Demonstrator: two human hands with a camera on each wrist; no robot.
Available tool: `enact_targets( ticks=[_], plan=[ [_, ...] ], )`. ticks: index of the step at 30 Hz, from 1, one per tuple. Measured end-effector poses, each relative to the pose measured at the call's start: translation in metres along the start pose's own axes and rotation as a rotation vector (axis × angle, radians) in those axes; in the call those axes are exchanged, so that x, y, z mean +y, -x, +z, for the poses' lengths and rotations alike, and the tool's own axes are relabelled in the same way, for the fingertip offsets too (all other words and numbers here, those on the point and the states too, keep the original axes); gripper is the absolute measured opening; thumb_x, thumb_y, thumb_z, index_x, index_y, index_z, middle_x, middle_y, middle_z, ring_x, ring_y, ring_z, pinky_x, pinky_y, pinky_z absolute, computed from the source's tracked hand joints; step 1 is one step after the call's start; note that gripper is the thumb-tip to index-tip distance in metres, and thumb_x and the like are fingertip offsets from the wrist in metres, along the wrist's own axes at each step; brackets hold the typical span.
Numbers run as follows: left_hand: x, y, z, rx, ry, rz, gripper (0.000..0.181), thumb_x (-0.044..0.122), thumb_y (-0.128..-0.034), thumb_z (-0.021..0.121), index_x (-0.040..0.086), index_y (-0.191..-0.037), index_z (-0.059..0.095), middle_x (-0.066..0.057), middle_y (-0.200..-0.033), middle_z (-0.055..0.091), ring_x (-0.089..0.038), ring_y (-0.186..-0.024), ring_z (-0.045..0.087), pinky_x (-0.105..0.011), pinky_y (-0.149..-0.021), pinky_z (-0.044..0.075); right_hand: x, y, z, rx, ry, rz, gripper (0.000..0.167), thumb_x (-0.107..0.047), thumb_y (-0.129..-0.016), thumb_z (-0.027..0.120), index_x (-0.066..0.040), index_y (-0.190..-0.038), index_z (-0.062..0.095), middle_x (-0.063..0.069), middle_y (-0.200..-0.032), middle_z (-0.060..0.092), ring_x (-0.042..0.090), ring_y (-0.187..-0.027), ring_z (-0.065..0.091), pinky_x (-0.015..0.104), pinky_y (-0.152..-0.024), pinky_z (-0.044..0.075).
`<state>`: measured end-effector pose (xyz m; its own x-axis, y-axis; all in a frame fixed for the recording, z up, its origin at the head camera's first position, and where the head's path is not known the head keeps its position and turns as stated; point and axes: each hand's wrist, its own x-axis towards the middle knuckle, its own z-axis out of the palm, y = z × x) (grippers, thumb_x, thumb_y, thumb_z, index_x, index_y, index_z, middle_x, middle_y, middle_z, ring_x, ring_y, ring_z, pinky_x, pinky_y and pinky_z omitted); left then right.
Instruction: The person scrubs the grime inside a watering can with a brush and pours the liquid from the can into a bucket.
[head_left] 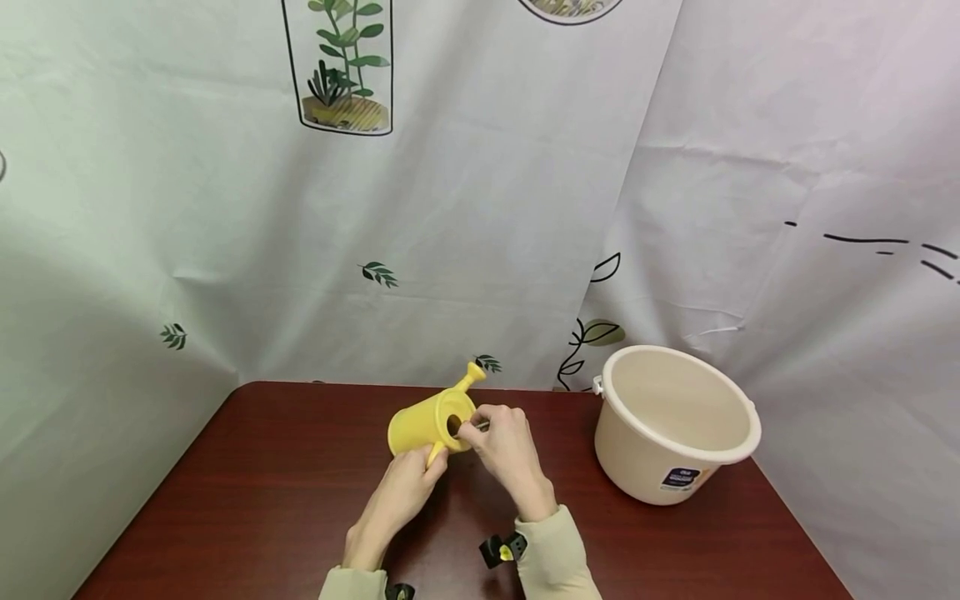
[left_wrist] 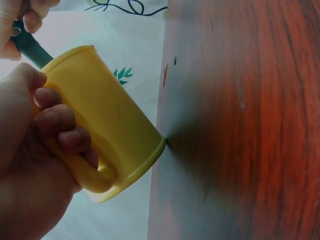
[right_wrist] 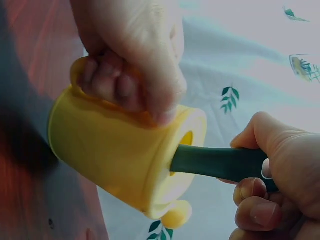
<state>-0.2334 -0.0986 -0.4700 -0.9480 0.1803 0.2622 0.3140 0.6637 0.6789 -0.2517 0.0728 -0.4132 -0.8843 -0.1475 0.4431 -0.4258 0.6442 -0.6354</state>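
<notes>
A person's left hand point(head_left: 408, 485) gripped a yellow watering can point(head_left: 416, 425) by its handle point(left_wrist: 90, 176) over a reddish-brown desk point(head_left: 285, 492), while the right hand point(head_left: 504, 446) pinched a dark green tool point(right_wrist: 212, 161) whose far end reached into the can's round opening. The two hands worked near each other but apart, fingers curled around what each one held. The can lay tipped toward its side near the desk's back edge, its mouth turned toward the right hand and its spout point(head_left: 470, 378) pointing up and away from the person; its lower base rim appeared to meet the desktop. What the can contained was too shadowed to tell. Well apart on the right, a cream bucket point(head_left: 637, 467) stood upright on the desk, bearing a dark label point(head_left: 681, 477), its pale inner wall visible and its floor partly hidden. A leaf-printed sheet point(head_left: 465, 208) hung behind.
</notes>
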Motion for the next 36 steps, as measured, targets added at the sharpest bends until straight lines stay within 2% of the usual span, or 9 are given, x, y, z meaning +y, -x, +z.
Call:
enact_targets(
  ticks=[11, 23, 31, 36],
  plan=[
    [0.000, 0.000, 0.000, 0.000, 0.002, -0.003, 0.038, 0.022, -0.0997, 0.054, 0.016, -0.064, 0.042, 0.010, -0.056, 0.030, -0.005, -0.048, 0.028, -0.023, -0.049, 0.029, -0.002, 0.000, -0.008, 0.012, 0.008, 0.014, 0.008, -0.016, -0.079, 0.066, -0.014, -0.074, 0.072, -0.009, -0.052, 0.048, 0.006, -0.042, 0.035, 0.022, -0.041, 0.033],
    [0.002, 0.000, 0.000, -0.010, 0.006, 0.002, 0.039, 0.022, -0.1002, 0.053, 0.015, -0.064, 0.041, 0.009, -0.055, 0.030, -0.005, -0.047, 0.027, -0.022, -0.049, 0.028, 0.005, 0.000, 0.009, -0.072, -0.006, 0.057, 0.014, -0.019, -0.082, 0.063, -0.018, -0.068, 0.068, -0.010, -0.048, 0.038, 0.006, -0.041, 0.032, 0.022, -0.041, 0.032],
    [0.003, 0.000, 0.000, -0.011, 0.001, 0.024, 0.039, 0.021, -0.0996, 0.053, 0.015, -0.063, 0.040, 0.010, -0.054, 0.029, -0.004, -0.047, 0.026, -0.022, -0.049, 0.028, 0.008, 0.000, 0.015, -0.100, -0.008, 0.048, 0.025, -0.019, -0.085, 0.062, -0.020, -0.060, 0.061, -0.010, -0.047, 0.037, 0.007, -0.040, 0.035, 0.022, -0.042, 0.033],
    [0.001, 0.000, 0.000, -0.018, 0.014, 0.001, 0.039, 0.022, -0.1001, 0.053, 0.015, -0.064, 0.041, 0.009, -0.055, 0.029, -0.005, -0.047, 0.026, -0.022, -0.049, 0.028, 0.009, 0.000, 0.017, -0.099, -0.011, 0.032, 0.030, -0.024, -0.090, 0.062, -0.018, -0.060, 0.061, -0.010, -0.048, 0.038, 0.008, -0.041, 0.038, 0.022, -0.043, 0.035]
  ],
)
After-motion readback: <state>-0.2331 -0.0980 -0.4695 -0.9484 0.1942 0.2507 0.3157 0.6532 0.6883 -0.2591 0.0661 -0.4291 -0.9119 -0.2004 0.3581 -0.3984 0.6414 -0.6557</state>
